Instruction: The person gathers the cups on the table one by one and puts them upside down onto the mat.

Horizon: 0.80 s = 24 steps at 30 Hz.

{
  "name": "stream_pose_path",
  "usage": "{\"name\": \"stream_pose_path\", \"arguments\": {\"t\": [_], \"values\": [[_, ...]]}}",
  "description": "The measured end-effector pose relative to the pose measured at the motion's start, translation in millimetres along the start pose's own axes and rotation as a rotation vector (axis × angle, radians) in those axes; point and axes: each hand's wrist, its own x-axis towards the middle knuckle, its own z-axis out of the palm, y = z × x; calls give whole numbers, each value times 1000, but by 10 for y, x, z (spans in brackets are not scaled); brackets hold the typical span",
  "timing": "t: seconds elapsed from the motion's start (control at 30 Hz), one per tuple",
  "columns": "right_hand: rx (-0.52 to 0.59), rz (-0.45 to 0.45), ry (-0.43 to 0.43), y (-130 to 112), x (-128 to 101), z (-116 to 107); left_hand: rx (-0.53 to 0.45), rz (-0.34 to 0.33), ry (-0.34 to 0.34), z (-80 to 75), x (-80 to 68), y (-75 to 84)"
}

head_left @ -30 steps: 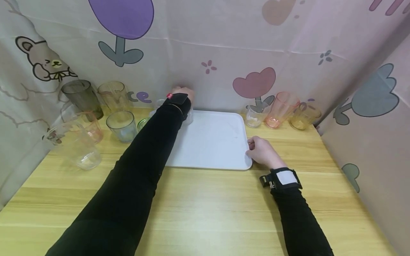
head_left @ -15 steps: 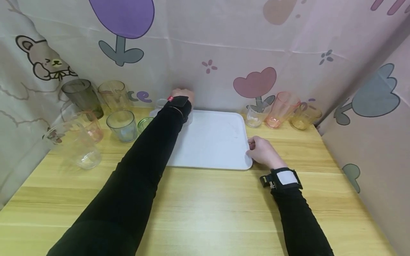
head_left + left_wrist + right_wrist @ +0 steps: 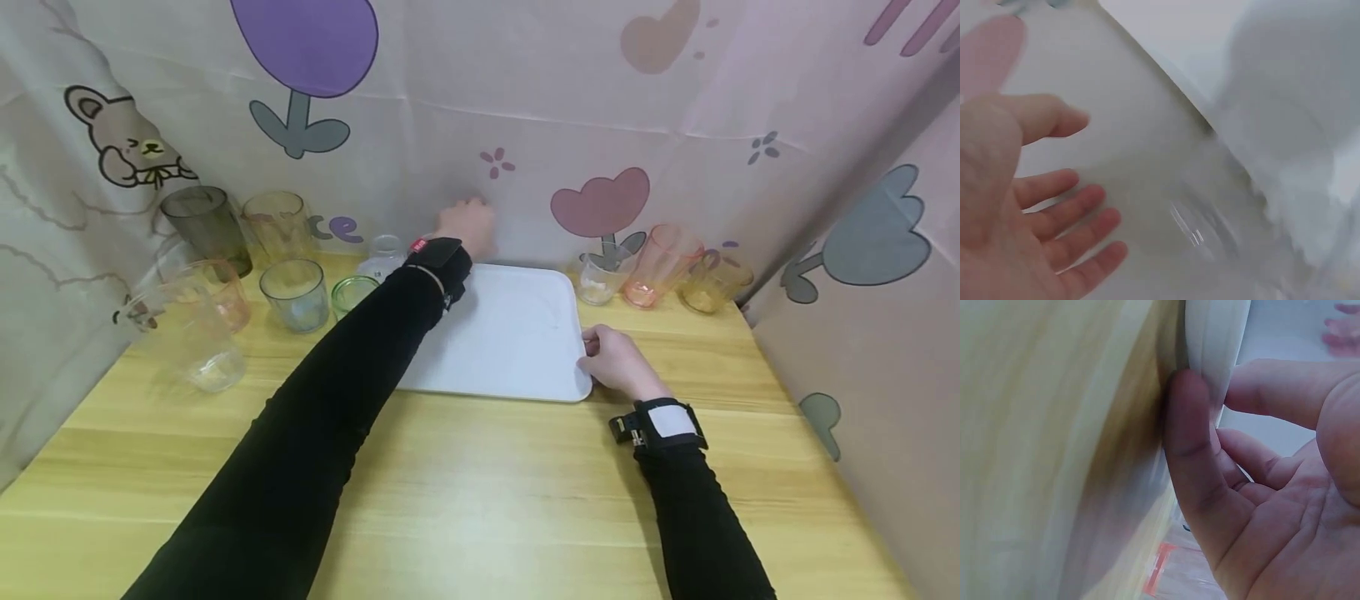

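Observation:
My left hand (image 3: 467, 225) is in the air near the curtain, above the back edge of a white tray (image 3: 517, 333). In the left wrist view its fingers (image 3: 1079, 212) are spread, slightly bent, with nothing between them. A clear, blurred vessel (image 3: 1204, 225) lies beyond the fingertips, overlapping the tray edge there; my left forearm hides that area in the head view. My right hand (image 3: 617, 360) pinches the tray's right rim, thumb on the upper side and a finger under it, as the right wrist view shows at the rim (image 3: 1213, 344).
Left of the tray are a clear bottle (image 3: 384, 254), a green glass (image 3: 354, 292), a blue-grey glass (image 3: 295, 300), a clear cup (image 3: 198, 342) and several tinted glasses. Behind the right end stand a small clear glass (image 3: 600, 279), a pink glass (image 3: 660, 265) and an amber mug (image 3: 712, 283).
My left hand has risen and moved right, off the clear vessel at the tray's back left. The clear bottle shows more fully now. My right hand stays on the tray rim.

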Motion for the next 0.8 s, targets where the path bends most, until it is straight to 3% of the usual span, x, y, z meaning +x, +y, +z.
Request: {"name": "stream_pose_path", "arguments": {"t": [0.17,0.3,0.43,0.53,0.8], "values": [[7,-1,4,31,10,3,-195,100,53,6,-216,193],[26,-34,69,47,12,-3,-275,157,107,59,-428,275],[104,-67,219,48,16,-19,-307,226,141,156,-630,273],[194,-83,356,24,14,-27,-324,272,129,255,-783,232],[417,-80,675,-7,25,-13,-316,383,6,640,-1102,94]]}}
